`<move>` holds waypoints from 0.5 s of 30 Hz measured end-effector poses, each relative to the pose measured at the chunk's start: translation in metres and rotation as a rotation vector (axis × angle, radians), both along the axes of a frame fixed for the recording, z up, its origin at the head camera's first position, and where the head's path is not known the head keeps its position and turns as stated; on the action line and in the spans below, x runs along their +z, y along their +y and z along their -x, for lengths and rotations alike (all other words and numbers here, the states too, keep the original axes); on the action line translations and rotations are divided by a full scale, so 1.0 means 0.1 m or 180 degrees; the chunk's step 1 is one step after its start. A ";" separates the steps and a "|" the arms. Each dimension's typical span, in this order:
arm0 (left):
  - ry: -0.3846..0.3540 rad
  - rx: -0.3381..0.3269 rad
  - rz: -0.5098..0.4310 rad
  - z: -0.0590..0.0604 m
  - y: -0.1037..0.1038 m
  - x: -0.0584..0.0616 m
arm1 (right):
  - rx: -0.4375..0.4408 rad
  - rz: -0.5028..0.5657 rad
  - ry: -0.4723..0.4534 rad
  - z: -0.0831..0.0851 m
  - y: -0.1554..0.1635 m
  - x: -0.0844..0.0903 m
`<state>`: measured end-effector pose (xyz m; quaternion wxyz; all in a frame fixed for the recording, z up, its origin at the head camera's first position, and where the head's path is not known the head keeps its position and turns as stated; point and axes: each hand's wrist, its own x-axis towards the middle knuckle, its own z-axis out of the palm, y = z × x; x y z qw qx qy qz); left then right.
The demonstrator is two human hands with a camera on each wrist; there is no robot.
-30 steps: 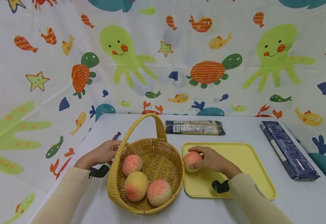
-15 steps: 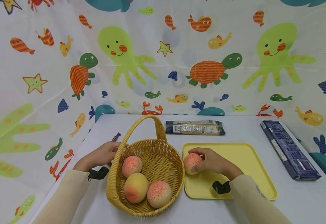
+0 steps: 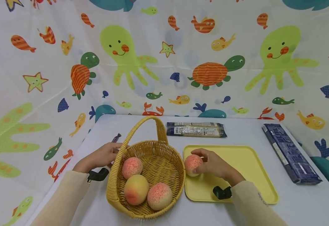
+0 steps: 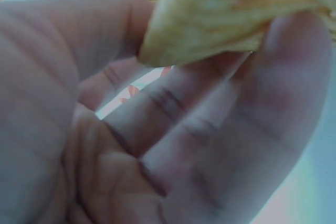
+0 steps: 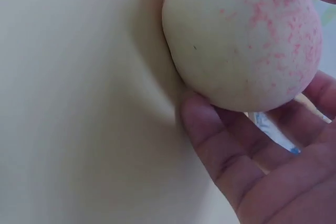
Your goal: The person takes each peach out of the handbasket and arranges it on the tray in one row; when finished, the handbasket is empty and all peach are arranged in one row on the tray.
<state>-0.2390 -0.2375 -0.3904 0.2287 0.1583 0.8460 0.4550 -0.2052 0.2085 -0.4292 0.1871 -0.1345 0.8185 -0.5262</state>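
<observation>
A person's right hand (image 3: 213, 164) grasps a pink-speckled peach (image 3: 193, 164) at the left end of a yellow tray (image 3: 249, 163), right of centre in the head view; the fingers curl over the fruit's top and side, and the peach sits on the tray surface just beside the basket. In the right wrist view the same peach (image 5: 244, 38) fills the upper right, thumb (image 5: 210, 135) pressed beneath it. The left hand (image 3: 102, 156) holds the near-left rim of a wicker basket (image 3: 164, 160), its fingers (image 4: 220, 129) wrapped under the woven edge. Three more peaches (image 3: 147, 185) lie inside the basket, lower centre. A noodle packet (image 3: 196, 129) lies behind the tray, and a dark blue box (image 3: 290, 152) sits at the right edge of the white table (image 3: 308, 201).
</observation>
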 end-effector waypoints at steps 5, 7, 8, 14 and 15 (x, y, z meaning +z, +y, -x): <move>-0.0025 0.0023 0.0032 0.01 -0.01 -0.01 | -0.0025 0.0009 0.0065 -0.02 -0.01 -0.04; -0.0023 0.0021 0.0039 0.01 -0.02 -0.01 | -0.0068 -0.0029 0.0108 -0.02 -0.01 -0.04; -0.0026 0.0023 0.0040 0.02 -0.02 -0.01 | -0.0086 -0.0044 0.0116 -0.02 -0.02 -0.04; -0.0033 0.0043 0.0077 0.03 0.00 -0.01 | -0.0066 -0.0028 0.0113 -0.03 -0.01 -0.05; -0.0032 0.0042 0.0081 0.03 -0.01 -0.01 | -0.0040 -0.0008 0.0120 -0.03 -0.01 -0.05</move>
